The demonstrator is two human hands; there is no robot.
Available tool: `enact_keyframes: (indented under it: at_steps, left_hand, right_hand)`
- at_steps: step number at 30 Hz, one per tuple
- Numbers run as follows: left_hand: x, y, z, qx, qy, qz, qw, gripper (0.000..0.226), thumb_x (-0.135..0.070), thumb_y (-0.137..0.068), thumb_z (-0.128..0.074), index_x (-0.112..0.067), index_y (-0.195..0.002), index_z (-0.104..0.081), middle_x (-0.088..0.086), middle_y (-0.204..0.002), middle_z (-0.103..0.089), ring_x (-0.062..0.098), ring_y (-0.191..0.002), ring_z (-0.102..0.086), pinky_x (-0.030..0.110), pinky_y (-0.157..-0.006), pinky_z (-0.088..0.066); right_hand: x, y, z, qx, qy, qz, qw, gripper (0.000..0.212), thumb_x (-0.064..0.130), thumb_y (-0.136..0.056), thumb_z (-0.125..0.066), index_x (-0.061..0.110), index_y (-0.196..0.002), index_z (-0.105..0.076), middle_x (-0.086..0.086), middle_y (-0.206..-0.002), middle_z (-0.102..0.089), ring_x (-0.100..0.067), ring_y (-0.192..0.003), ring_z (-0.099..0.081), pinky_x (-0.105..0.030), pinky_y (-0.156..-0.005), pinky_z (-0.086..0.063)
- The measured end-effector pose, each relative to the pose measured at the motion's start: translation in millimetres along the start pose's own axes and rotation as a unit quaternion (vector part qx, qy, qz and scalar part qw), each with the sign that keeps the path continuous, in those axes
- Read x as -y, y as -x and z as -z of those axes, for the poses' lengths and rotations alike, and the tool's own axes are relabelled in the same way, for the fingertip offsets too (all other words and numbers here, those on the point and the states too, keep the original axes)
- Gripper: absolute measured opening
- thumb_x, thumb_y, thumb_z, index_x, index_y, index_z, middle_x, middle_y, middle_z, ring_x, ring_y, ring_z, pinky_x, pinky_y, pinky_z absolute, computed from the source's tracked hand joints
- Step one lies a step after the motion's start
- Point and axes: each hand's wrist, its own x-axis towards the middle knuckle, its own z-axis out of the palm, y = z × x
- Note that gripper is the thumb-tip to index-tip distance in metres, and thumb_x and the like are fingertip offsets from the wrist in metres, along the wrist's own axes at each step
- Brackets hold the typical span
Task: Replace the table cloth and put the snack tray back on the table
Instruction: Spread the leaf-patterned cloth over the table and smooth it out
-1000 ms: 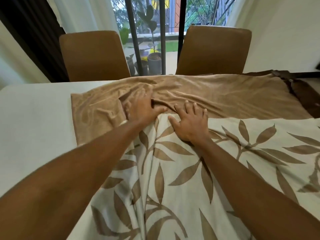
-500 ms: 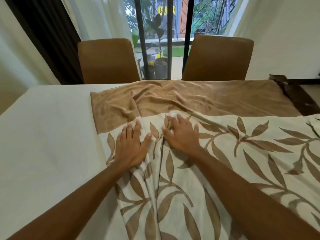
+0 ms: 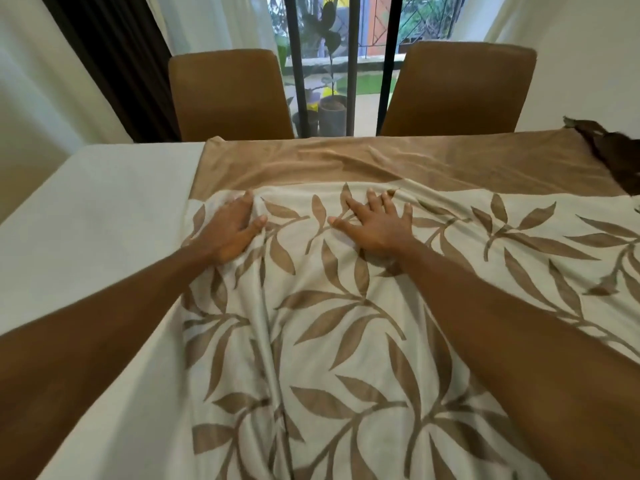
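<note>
1. The tablecloth (image 3: 346, 341), cream with a brown leaf print, lies spread over the middle and right of the table (image 3: 86, 209). It runs out of view at the right and at the near edge.
2. Its plain brown band (image 3: 415, 161) lies along the far side, running left to right in line with the far table edge. The cloth's left edge runs from near to far, leaving a bare white strip of table on the left.
3. Long soft creases run through the print from the near side toward the band; the band itself is rumpled.
4. The left hand (image 3: 230, 230) lies flat on the cloth just inside its left edge, fingers straight and together, pointing toward the band and gripping nothing.
5. The right hand (image 3: 379, 225) lies flat beside it, a little apart, fingers spread and straight, fingertips just short of the band.
6. A dark brown cloth (image 3: 620, 154) lies bunched at the far right corner, touching the band's end.
7. Two brown chairs stand behind the far edge, the left chair (image 3: 228, 95) and the right chair (image 3: 457, 88).
8. Between them, dark window bars (image 3: 296, 64) and a potted plant (image 3: 332, 112) show, with a dark curtain (image 3: 117, 57) to the left.
</note>
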Motion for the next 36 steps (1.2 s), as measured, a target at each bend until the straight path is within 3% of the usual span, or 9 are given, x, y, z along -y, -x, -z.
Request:
enact_keyframes:
  at_steps: [4, 8, 12, 19, 22, 27, 29, 33, 36]
  left_hand:
    - [-57, 73, -6, -0.076, 0.077, -0.004, 0.994, 0.059, -0.065, -0.095, -0.04, -0.029, -0.142, -0.042, -0.002, -0.141, -0.052, 0.017, -0.13, -0.046, 0.045, -0.111, -0.038]
    - [-70, 154, -39, 0.019, -0.03, 0.139, 0.99, 0.081, -0.077, -0.091, -0.012, -0.032, -0.157, 0.003, 0.003, -0.166, -0.002, 0.026, -0.153, -0.001, 0.048, -0.123, -0.006]
    - [-40, 160, -39, -0.028, -0.064, 0.121, 0.99, 0.08, -0.075, -0.092, -0.007, -0.031, -0.156, 0.01, 0.002, -0.166, 0.005, 0.024, -0.153, 0.005, 0.046, -0.123, -0.001]
    - [41, 139, 8, 0.041, -0.074, 0.053, 0.995, 0.086, -0.081, -0.087, -0.012, -0.033, -0.156, 0.006, 0.005, -0.166, 0.002, 0.02, -0.153, 0.001, 0.043, -0.124, -0.005]
    - [47, 149, 23, 0.053, -0.018, 0.085, 0.995, 0.093, -0.086, -0.082, -0.01, -0.032, -0.157, 0.0, 0.002, -0.166, 0.0, 0.021, -0.153, -0.003, 0.042, -0.123, -0.005]
    - [-27, 232, 5, -0.054, 0.056, 0.092, 0.993, 0.071, -0.067, -0.097, -0.02, -0.023, -0.151, -0.032, 0.006, -0.154, -0.037, 0.026, -0.142, -0.033, 0.04, -0.117, -0.024]
    - [-58, 279, -14, -0.065, 0.064, 0.136, 0.986, 0.07, -0.067, -0.098, -0.019, -0.025, -0.152, -0.029, 0.004, -0.154, -0.036, 0.022, -0.142, -0.032, 0.044, -0.118, -0.026]
    - [-65, 335, -37, -0.035, -0.028, 0.187, 0.981, 0.075, -0.072, -0.095, -0.01, -0.03, -0.157, -0.008, 0.003, -0.165, -0.01, 0.02, -0.153, -0.005, 0.044, -0.124, -0.003]
    - [-45, 337, -26, -0.021, -0.05, 0.144, 0.988, 0.076, -0.074, -0.093, -0.008, -0.035, -0.157, 0.001, 0.006, -0.166, -0.007, 0.022, -0.153, -0.003, 0.046, -0.123, -0.003]
  right_hand:
    - [3, 0, 10, 0.018, -0.048, -0.015, 0.999, 0.08, 0.083, -0.089, -0.026, 0.041, -0.157, -0.021, -0.006, -0.169, -0.012, -0.031, -0.155, -0.005, -0.065, -0.119, 0.004]
    - [54, 60, -20, -0.101, -0.051, 0.012, 0.993, 0.057, 0.065, -0.096, -0.032, 0.034, -0.143, -0.045, 0.001, -0.151, -0.046, -0.023, -0.142, -0.038, -0.065, -0.119, -0.011]
    - [93, 114, -60, -0.079, -0.017, 0.026, 0.996, 0.065, 0.07, -0.094, -0.025, 0.04, -0.151, -0.033, 0.001, -0.166, -0.021, -0.029, -0.153, -0.014, -0.063, -0.121, -0.001]
    - [94, 94, -52, -0.024, -0.003, 0.008, 1.0, 0.086, 0.087, -0.086, -0.014, 0.042, -0.159, -0.013, 0.002, -0.17, 0.004, -0.025, -0.156, 0.008, -0.061, -0.12, 0.012]
    - [99, 84, -37, 0.005, -0.078, -0.002, 0.997, 0.084, 0.084, -0.088, -0.024, 0.04, -0.159, -0.014, 0.001, -0.17, -0.001, -0.025, -0.156, 0.003, -0.06, -0.121, 0.008]
    - [122, 148, -53, -0.111, -0.147, 0.066, 0.981, 0.063, 0.064, -0.096, -0.038, 0.029, -0.148, -0.046, -0.002, -0.156, -0.043, -0.025, -0.145, -0.036, -0.044, -0.12, -0.014]
    - [139, 193, -80, -0.12, -0.114, 0.056, 0.985, 0.061, 0.064, -0.094, -0.035, 0.028, -0.141, -0.052, -0.002, -0.148, -0.05, -0.026, -0.137, -0.044, -0.051, -0.117, -0.021]
    - [151, 253, -119, -0.101, 0.008, 0.055, 0.993, 0.063, 0.067, -0.098, -0.026, 0.033, -0.149, -0.043, -0.005, -0.163, -0.031, -0.028, -0.152, -0.023, -0.061, -0.12, -0.008]
    - [146, 250, -114, -0.098, 0.01, 0.049, 0.994, 0.066, 0.07, -0.097, -0.027, 0.037, -0.153, -0.035, -0.001, -0.167, -0.021, -0.024, -0.155, -0.012, -0.058, -0.122, -0.004]
